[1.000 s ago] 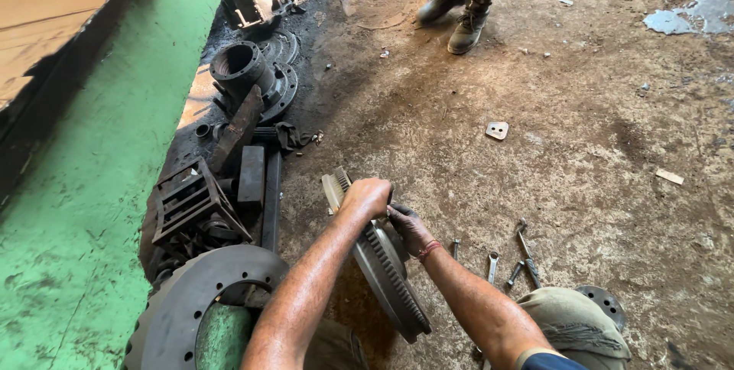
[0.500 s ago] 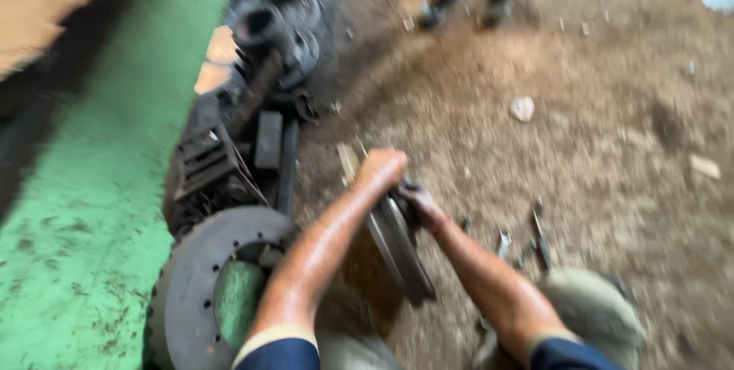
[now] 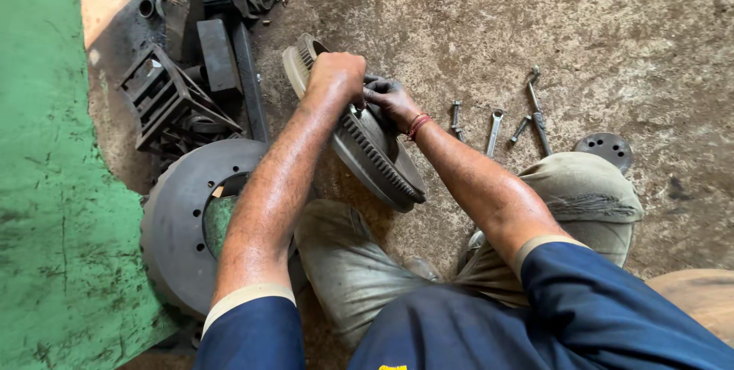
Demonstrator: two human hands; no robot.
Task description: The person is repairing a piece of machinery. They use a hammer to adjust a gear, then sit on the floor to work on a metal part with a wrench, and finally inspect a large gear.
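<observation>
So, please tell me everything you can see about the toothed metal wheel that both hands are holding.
The toothed wheel is a heavy, dark grey disc that looks like steel, greasy and dusty. Fine gear teeth run around its rim. It stands tilted on edge on the dirt floor, between the person's knees. The left hand grips its upper edge and the right hand presses on its face. A brake drum lies beside it.

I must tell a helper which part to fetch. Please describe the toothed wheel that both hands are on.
Start at the green wall on the left, then the big dark brake drum beside it. Just right of the drum, the toothed wheel stands on edge under the left hand and right hand. Only it has fine teeth around its rim.
</observation>
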